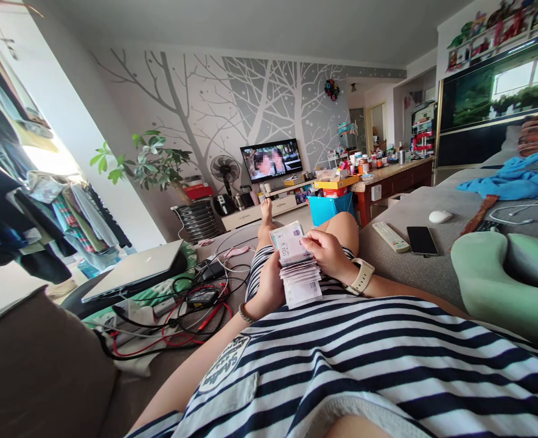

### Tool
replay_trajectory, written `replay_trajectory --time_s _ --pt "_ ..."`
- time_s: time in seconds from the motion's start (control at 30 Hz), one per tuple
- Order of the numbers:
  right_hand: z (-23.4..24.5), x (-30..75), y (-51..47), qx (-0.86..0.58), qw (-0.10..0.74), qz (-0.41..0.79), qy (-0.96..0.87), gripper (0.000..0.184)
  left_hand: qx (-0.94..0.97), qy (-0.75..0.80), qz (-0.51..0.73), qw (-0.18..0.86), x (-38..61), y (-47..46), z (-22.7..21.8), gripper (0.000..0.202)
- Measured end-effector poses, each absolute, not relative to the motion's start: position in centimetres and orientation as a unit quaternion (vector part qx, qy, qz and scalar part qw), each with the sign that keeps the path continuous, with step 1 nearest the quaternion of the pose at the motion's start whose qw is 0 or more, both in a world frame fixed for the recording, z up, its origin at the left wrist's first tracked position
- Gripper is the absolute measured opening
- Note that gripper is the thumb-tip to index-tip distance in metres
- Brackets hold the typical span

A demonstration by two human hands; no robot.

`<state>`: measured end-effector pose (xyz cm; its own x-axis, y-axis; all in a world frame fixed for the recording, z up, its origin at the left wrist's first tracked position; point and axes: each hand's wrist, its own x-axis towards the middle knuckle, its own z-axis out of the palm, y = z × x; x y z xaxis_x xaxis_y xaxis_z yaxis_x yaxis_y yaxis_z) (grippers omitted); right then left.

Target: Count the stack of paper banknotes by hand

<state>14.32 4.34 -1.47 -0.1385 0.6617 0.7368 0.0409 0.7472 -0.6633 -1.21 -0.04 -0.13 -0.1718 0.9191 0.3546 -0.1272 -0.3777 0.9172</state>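
Holding paper slips [300,275]: hands [331,252] | grey sofa [417,210] | tree-mural wall [205,91]

The single view looks forward and down from the wearer's head, over the close striped garment [342,365] toward the television [271,161] across the room.
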Motion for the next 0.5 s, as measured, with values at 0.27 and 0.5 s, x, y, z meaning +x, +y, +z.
replay_trajectory --time_s 0.27,0.5 --pt "-1.6 14.2 4.6 -0.233 0.607 0.271 -0.710 0.035 0.536 0.440 0.637 0.338 -1.3 -0.6 0.4 0.017" --pt "-1.7 14.1 4.5 -0.204 0.631 0.317 -0.678 0.028 0.571 0.455 0.612 0.305 -0.9 -1.4 1.1 0.019"
